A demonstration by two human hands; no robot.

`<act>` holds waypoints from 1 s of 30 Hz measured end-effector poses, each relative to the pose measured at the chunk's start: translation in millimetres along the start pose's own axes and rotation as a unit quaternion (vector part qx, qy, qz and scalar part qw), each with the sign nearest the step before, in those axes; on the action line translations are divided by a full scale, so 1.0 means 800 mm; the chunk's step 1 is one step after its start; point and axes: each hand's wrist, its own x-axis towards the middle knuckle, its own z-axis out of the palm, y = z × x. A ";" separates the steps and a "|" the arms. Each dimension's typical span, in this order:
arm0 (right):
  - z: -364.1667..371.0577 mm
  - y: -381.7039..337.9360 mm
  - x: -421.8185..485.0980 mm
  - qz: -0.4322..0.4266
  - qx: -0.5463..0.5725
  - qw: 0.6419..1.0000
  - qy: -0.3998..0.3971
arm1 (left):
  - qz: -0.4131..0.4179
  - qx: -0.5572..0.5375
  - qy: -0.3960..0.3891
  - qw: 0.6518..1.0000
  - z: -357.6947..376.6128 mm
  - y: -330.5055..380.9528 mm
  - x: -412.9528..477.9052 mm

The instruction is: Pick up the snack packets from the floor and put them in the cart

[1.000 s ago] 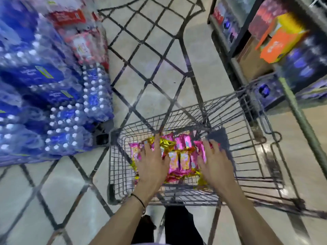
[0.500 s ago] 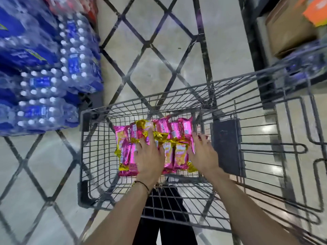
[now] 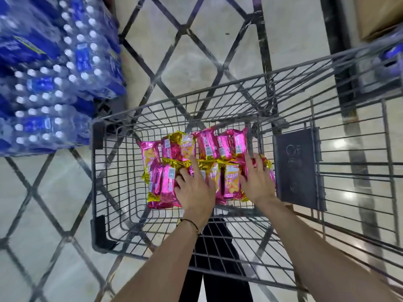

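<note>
Pink-and-gold packets (image 3: 207, 144) lie in two rows on the cart (image 3: 100, 234) bottom; my left grip (image 3: 196, 192) & right grip (image 3: 258, 182) rest flat, fingers straight, gripping nothing, prob. pressing them level.

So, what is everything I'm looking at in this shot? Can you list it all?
snack packets: about a dozen, some hidden under the hands; pink and gold; lying in the cart's basket
cart: one, grey wire, centre
flap panel: one, dark grey, on the cart's right side
water bottle packs: several, blue and clear, stacked upper left
cardboard box: one, brown, top right
floor: cream with dark diamond lines
trousers: dark, seen through the cart
wrist band: one, dark, on the left wrist
left hand: fingers flat on the packets
right hand: fingers resting on the packets
</note>
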 end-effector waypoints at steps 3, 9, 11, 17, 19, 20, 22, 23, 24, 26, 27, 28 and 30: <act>0.001 -0.001 -0.008 0.007 -0.001 1.000 0.002 | 0.004 -0.005 -0.006 1.000 -0.009 -0.003 -0.004; -0.028 -0.007 -0.046 -0.005 -0.027 0.999 0.032 | 0.040 0.028 -0.012 0.999 -0.046 -0.018 -0.032; -0.044 -0.016 -0.068 -0.014 -0.039 0.998 0.037 | 0.074 0.060 -0.016 0.995 -0.066 -0.026 -0.047; -0.098 -0.055 -0.163 -0.058 -0.046 0.993 0.090 | 0.166 0.117 0.013 0.979 -0.143 -0.070 -0.096; -0.123 -0.067 -0.200 -0.076 -0.055 0.986 0.139 | 0.187 0.119 0.033 0.975 -0.176 -0.086 -0.115; -0.136 -0.073 -0.218 -0.083 -0.063 0.981 0.163 | 0.197 0.117 0.041 0.972 -0.193 -0.093 -0.125; -0.159 -0.090 -0.253 -0.103 -0.075 0.971 0.201 | 0.214 0.118 0.061 0.968 -0.226 -0.107 -0.143; -0.170 -0.099 -0.268 -0.117 -0.077 0.966 0.216 | 0.220 0.117 0.077 0.965 -0.244 -0.113 -0.150; -0.181 -0.109 -0.282 -0.134 -0.081 0.960 0.233 | 0.224 0.113 0.093 0.964 -0.261 -0.119 -0.157; -0.204 -0.131 -0.310 -0.165 -0.085 0.945 0.271 | 0.236 0.105 0.133 0.957 -0.294 -0.131 -0.170; -0.214 -0.141 -0.323 -0.178 -0.085 0.938 0.285 | 0.246 0.100 0.156 0.951 -0.310 -0.139 -0.177; -0.222 -0.151 -0.335 -0.191 -0.084 0.933 0.292 | 0.256 0.096 0.182 0.945 -0.323 -0.148 -0.185; -0.236 -0.172 -0.355 -0.217 -0.085 0.922 0.311 | 0.265 0.085 0.231 0.932 -0.343 -0.168 -0.202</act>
